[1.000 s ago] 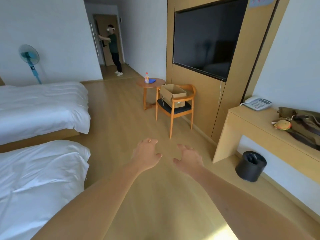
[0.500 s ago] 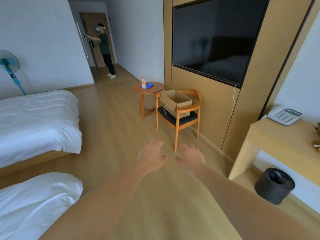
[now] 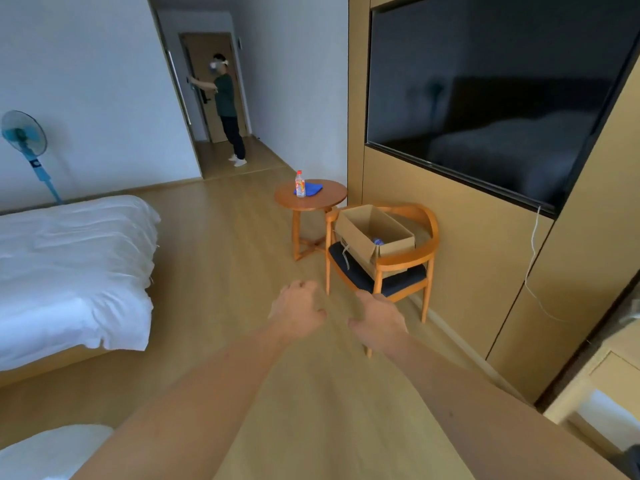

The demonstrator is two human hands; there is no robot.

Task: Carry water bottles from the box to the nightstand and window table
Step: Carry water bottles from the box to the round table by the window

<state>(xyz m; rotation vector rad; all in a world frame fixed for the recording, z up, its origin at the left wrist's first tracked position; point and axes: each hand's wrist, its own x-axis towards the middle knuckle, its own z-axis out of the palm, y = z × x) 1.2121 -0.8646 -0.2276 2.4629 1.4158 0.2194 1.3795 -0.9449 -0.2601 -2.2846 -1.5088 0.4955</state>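
An open cardboard box [image 3: 356, 228] stands on the seat of a wooden armchair [image 3: 420, 258] by the right wall. The blue cap of a water bottle [image 3: 378, 241] shows inside it. Behind the chair, a round wooden table [image 3: 322, 200] carries a bottle with a colourful label [image 3: 300, 184] on a blue cloth [image 3: 311, 187]. My left hand [image 3: 298, 311] and my right hand [image 3: 379, 318] reach forward over the floor, short of the chair, fingers loosely curled and holding nothing.
Two white beds, the far bed [image 3: 69, 268] and the near bed [image 3: 45, 452], line the left side. A blue standing fan [image 3: 26, 140] is against the far wall. Another person [image 3: 227, 109] stands at the door. A large TV [image 3: 485, 98] hangs on the right wall; a desk corner [image 3: 595, 386] juts in at right.
I have walked closer to the chair and box; they look larger. The desk, phone and black bin have slid out of view to the right. Both hands stay empty, held forward.
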